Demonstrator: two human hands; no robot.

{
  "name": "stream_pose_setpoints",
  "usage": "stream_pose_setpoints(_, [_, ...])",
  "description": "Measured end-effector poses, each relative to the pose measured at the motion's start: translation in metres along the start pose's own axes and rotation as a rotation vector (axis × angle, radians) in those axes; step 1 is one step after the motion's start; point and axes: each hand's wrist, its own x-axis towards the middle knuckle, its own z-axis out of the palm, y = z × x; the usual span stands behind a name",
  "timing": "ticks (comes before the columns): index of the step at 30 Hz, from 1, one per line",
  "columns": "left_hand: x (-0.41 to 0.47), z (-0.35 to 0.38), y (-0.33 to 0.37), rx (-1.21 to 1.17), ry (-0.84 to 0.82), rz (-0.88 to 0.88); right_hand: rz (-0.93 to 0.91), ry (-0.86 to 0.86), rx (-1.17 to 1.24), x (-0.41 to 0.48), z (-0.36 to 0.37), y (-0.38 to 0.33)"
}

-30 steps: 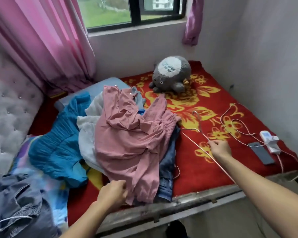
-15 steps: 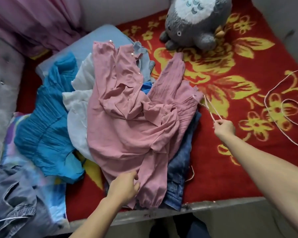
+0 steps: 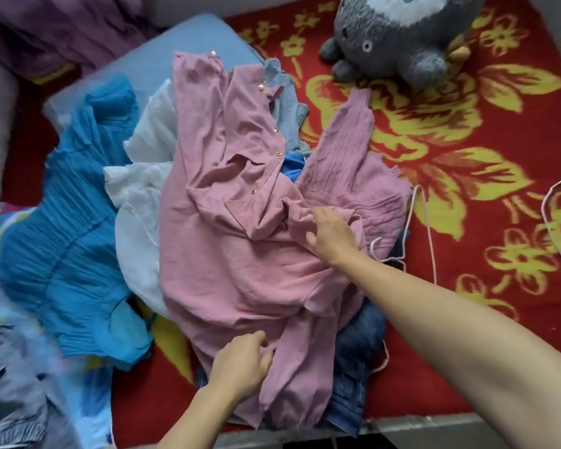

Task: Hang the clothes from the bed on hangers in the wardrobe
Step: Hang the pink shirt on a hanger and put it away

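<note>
A blue dress (image 3: 68,254) lies at the left of the bed (image 3: 467,319). The pink top (image 3: 234,222) tops the pile in the middle. The left hand (image 3: 237,371) pinches its hem, and the right hand (image 3: 331,234) bunches a fold at its middle. A hanger (image 3: 428,231) lies just right of that wrist.

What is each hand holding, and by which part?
Both grip the pink garment: left hand near its lower hem, right hand at a middle fold.

The pink garment (image 3: 227,280) seems matt, ribbed cloth.
</note>
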Motion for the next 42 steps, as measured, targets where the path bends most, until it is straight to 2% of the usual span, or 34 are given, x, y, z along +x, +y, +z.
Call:
stream_pose_setpoints(3, [0.007,0.001,-0.016,-0.039,-0.003,-0.016,0.193,-0.138,-0.223,0.019,0.017,0.005])
stream_pose_setpoints(5, [0.010,-0.002,-0.024,-0.100,-0.003,-0.027,0.244,-0.173,-0.324,0.009,0.015,0.008])
stream_pose_setpoints(8, [0.022,-0.015,-0.028,-0.338,0.037,-0.066,0.078,-0.063,-0.249,-0.028,0.005,0.001])
stream_pose_setpoints(11, [0.058,-0.032,-0.018,-0.801,0.081,-0.223,-0.126,-0.010,-0.095,-0.086,0.009,-0.007])
stream_pose_setpoints(13, [0.083,-0.041,-0.003,-1.069,0.120,-0.315,-0.252,-0.056,-0.071,-0.127,0.022,-0.009])
stream_pose_setpoints(15, [0.103,-0.041,0.013,-1.141,0.137,-0.317,-0.331,-0.159,-0.094,-0.164,0.043,-0.004])
stream_pose_setpoints(18, [0.115,-0.019,0.029,-1.116,0.103,-0.292,-0.331,-0.321,-0.108,-0.205,0.077,0.010])
stream_pose_setpoints(20, [0.115,0.001,0.025,-0.980,0.142,-0.286,-0.261,-0.424,-0.105,-0.215,0.084,0.017])
stream_pose_setpoints(23, [0.106,0.015,0.005,-0.969,0.218,-0.384,-0.135,-0.528,-0.110,-0.205,0.073,0.032])
stream_pose_setpoints(25, [0.090,0.009,-0.010,-1.077,0.245,-0.408,-0.081,-0.456,-0.139,-0.186,0.056,0.040])
stream_pose_setpoints(28, [0.052,-0.008,-0.030,-1.088,0.287,-0.286,-0.072,-0.230,-0.181,-0.145,0.023,0.030])
stream_pose_setpoints(30, [0.019,-0.024,-0.034,-1.031,0.315,-0.171,-0.150,-0.080,-0.158,-0.118,0.004,0.002])
stream_pose_setpoints(33, [-0.034,-0.047,-0.030,-0.950,0.341,-0.051,-0.394,0.086,-0.162,-0.095,-0.009,-0.062])
stream_pose_setpoints(35, [-0.069,-0.060,-0.023,-0.892,0.316,0.015,-0.576,0.129,-0.171,-0.094,-0.012,-0.109])
stream_pose_setpoints(39, [-0.135,-0.073,-0.013,-0.782,0.259,0.092,-0.878,0.050,-0.338,-0.114,-0.010,-0.162])
stream_pose_setpoints(42, [-0.174,-0.072,-0.025,-0.379,0.309,-0.114,-0.836,-0.077,-0.314,-0.131,-0.027,-0.172])
